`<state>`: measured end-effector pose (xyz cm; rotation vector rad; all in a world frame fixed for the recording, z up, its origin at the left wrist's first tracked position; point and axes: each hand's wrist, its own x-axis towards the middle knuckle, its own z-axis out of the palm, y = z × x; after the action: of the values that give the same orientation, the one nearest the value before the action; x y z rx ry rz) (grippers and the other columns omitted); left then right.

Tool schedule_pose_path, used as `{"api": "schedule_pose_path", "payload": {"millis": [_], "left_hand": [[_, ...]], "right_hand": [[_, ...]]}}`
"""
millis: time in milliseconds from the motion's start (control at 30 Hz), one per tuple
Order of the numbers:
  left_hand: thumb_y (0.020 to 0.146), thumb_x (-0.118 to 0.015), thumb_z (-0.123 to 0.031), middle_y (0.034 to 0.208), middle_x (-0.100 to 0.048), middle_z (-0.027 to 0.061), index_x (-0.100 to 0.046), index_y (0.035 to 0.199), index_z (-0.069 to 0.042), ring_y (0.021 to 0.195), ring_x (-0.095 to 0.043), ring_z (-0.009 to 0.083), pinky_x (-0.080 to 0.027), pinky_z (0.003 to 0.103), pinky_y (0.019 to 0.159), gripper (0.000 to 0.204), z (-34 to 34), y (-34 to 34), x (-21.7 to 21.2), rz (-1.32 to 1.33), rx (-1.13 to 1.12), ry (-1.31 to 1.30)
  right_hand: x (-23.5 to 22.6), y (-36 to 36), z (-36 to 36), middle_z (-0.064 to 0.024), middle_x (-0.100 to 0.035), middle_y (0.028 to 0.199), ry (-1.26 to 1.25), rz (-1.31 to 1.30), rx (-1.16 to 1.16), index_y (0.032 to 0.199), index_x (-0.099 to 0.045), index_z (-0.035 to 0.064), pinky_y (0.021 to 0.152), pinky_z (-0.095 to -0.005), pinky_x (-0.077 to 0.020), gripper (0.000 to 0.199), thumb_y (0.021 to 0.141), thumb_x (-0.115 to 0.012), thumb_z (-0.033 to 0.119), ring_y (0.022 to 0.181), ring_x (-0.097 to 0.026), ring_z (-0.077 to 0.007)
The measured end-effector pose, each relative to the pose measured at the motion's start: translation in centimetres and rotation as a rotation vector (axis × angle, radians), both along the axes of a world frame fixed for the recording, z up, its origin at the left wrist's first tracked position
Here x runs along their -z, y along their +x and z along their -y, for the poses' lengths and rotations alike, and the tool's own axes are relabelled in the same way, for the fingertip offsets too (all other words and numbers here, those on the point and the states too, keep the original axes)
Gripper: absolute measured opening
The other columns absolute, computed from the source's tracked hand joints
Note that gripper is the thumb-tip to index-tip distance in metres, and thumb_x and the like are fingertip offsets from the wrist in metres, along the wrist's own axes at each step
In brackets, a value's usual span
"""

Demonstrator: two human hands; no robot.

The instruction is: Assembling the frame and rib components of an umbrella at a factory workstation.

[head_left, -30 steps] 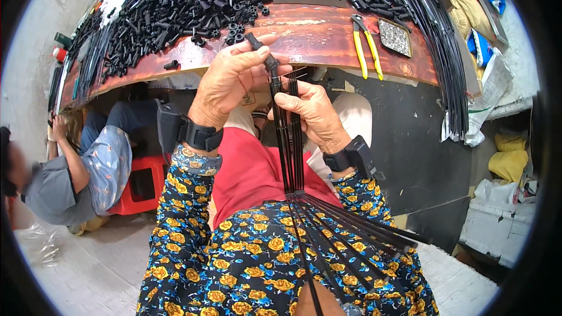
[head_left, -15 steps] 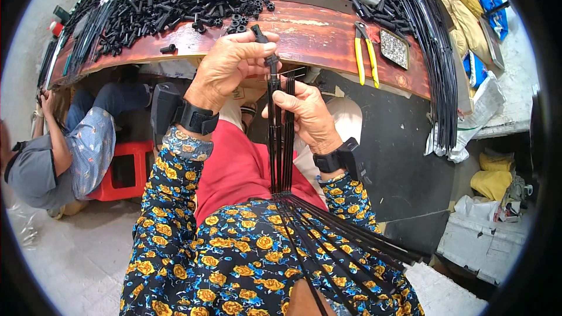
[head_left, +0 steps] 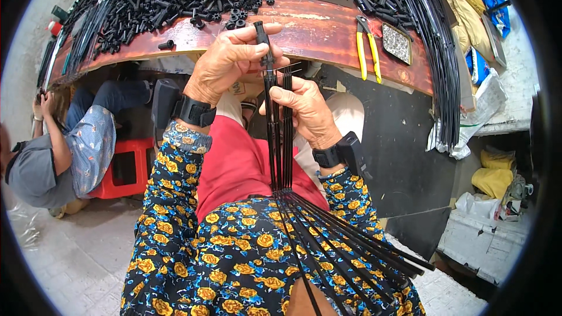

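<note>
Between finger and thumb of my left hand point(head_left: 225, 67) is an upright black plastic umbrella runner point(head_left: 263, 38), a tube with a wider collar at its lower end. Several black umbrella ribs point(head_left: 273, 134) hang down from that collar. Beside them, my right hand point(head_left: 304, 108) is closed round more upright ribs, whose thin wire ends point(head_left: 291, 67) stick up above its fingers. All the ribs meet at a joint near my waist, and long black rods point(head_left: 351, 228) fan out from there over my lap to the lower right. My fingers partly hide the collar.
A red-brown wooden table point(head_left: 310, 32) ahead carries a heap of black plastic runners point(head_left: 175, 0), yellow-handled pliers point(head_left: 367, 50) and a tray of small metal parts point(head_left: 397, 44). Black rods point(head_left: 442, 88) overhang its right end. At left, another person point(head_left: 52, 158) sits by a red stool point(head_left: 126, 167).
The wire ends have shifted slightly left and up beside the runner. The fanned rods at the lower right have swung a little further right. Both hands keep their hold.
</note>
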<state>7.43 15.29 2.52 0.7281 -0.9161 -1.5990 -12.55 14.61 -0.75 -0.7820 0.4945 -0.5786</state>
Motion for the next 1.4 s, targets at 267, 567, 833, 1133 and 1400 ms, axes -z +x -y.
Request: {"api": "schedule_pose_path", "payload": {"millis": [267, 567, 833, 1133, 1400], "left_hand": [[0.088, -0.066, -0.013, 0.099, -0.067, 0.0126, -0.041, 0.139, 0.004, 0.104, -0.065, 0.0335, -0.053, 0.041, 0.092, 0.059, 0.5, 0.2, 1.3, -0.034, 0.058, -0.069], [0.087, -0.067, -0.014, 0.102, -0.067, 0.0126, -0.04, 0.14, 0.005, 0.095, -0.066, 0.0227, -0.052, 0.035, 0.089, 0.062, 0.6, 0.5, 1.9, 0.023, 0.095, -0.064], [0.086, -0.066, -0.008, 0.106, -0.065, 0.0193, -0.019, 0.152, -0.009, 0.098, -0.065, 0.0251, -0.052, 0.035, 0.087, 0.081, -0.9, -0.6, 0.1, -0.052, 0.07, -0.12], [0.075, -0.067, 0.003, 0.119, -0.059, 0.0164, -0.042, 0.142, -0.004, 0.108, -0.062, 0.0264, -0.051, 0.037, 0.094, 0.071, -1.9, -0.7, 0.4, 0.126, -0.009, -0.076], [0.079, -0.064, 0.006, 0.115, -0.061, 0.0075, -0.044, 0.141, -0.003, 0.105, -0.061, 0.0174, -0.051, 0.027, 0.088, 0.066, -1.6, -1.4, -0.5, 0.212, -0.012, -0.055]], "right_hand": [[-0.1, 0.0, 0.2, -0.0104, -0.07, 0.077, -0.01, -0.004, -0.016, 0.097, -0.064, 0.0011, 0.054, -0.0218, -0.0536, 0.016, 0.089, -0.068, 0.014, 0.061, -0.066, -0.0117], [-0.1, 0.0, -0.1, -0.0095, -0.069, 0.076, 0.013, 0.003, 0.006, 0.096, -0.064, 0.001, 0.051, -0.0205, -0.053, 0.014, 0.089, -0.069, 0.012, 0.06, -0.066, -0.0109], [0.3, -0.5, 0.3, -0.0113, -0.07, 0.079, -0.001, 0.031, 0.001, 0.098, -0.064, 0.0006, 0.054, -0.0222, -0.0548, 0.016, 0.09, -0.067, 0.013, 0.063, -0.068, -0.014], [0.6, -0.1, 0.7, -0.0083, -0.069, 0.082, 0.036, 0.049, 0.003, 0.104, -0.064, -0.0012, 0.061, -0.0249, -0.0582, 0.018, 0.089, -0.066, 0.009, 0.069, -0.07, -0.0162], [1.0, -0.2, 0.7, -0.0065, -0.068, 0.083, 0.048, 0.047, 0.046, 0.105, -0.064, -0.0007, 0.062, -0.0255, -0.0591, 0.019, 0.089, -0.067, 0.009, 0.069, -0.07, -0.016]]}}
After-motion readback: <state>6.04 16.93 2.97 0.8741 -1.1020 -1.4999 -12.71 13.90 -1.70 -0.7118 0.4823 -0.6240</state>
